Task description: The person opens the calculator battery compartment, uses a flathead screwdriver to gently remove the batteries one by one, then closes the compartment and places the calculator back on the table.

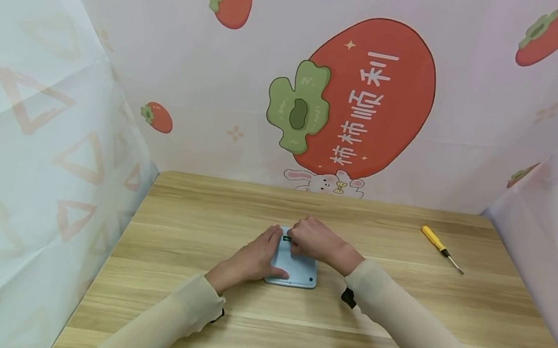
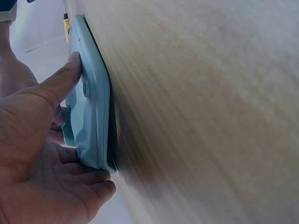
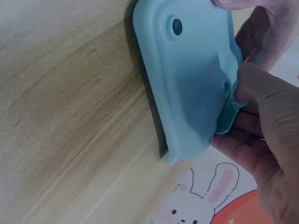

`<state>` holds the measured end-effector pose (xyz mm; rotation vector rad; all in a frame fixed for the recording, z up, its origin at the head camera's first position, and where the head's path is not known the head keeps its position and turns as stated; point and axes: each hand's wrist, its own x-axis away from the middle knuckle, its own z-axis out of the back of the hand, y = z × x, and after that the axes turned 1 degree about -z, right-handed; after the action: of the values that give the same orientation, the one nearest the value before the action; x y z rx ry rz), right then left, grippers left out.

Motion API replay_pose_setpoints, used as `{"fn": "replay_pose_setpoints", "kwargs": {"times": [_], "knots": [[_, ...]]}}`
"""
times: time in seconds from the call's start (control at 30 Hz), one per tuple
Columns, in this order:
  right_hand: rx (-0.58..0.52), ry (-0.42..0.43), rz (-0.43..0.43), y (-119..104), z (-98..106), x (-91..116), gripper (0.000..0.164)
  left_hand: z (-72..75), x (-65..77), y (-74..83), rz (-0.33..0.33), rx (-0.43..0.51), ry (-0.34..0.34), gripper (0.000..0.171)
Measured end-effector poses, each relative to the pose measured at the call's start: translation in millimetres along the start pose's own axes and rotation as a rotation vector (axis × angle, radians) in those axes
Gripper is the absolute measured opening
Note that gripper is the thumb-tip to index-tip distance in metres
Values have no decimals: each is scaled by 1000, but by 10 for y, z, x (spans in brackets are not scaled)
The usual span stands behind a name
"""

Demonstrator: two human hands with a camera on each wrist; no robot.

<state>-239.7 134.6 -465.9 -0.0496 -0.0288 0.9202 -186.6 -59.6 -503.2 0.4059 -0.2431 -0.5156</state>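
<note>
A flat, light blue plastic device (image 1: 299, 268) with rounded corners lies on the table, a dark round spot near one corner. Its exact kind cannot be told. My left hand (image 1: 254, 257) holds it at the left side, thumb on the upper face and fingers at the far edge. Over the far part, my right hand (image 1: 318, 240) pinches a small teal cover (image 3: 227, 116), which stands tilted up from an opening in the device. A dark slot (image 1: 287, 238) shows beside the right fingers. The inside of the opening is mostly hidden by the hand.
A yellow-handled screwdriver (image 1: 436, 242) lies on the wooden table (image 1: 191, 209) at the back right. Behind the table rises a wall sheet (image 1: 249, 77) with persimmon prints, and patterned sheets stand at both sides.
</note>
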Motion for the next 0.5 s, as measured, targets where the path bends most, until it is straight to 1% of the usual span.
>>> {"fn": "replay_pose_setpoints", "kwargs": {"times": [0.33, 0.5], "knots": [[92, 22, 23, -33, -4, 35, 12, -8, 1, -3, 9, 11, 9, 115], [109, 28, 17, -34, -31, 34, 16, -7, 3, -1, 9, 9, 7, 115]]}}
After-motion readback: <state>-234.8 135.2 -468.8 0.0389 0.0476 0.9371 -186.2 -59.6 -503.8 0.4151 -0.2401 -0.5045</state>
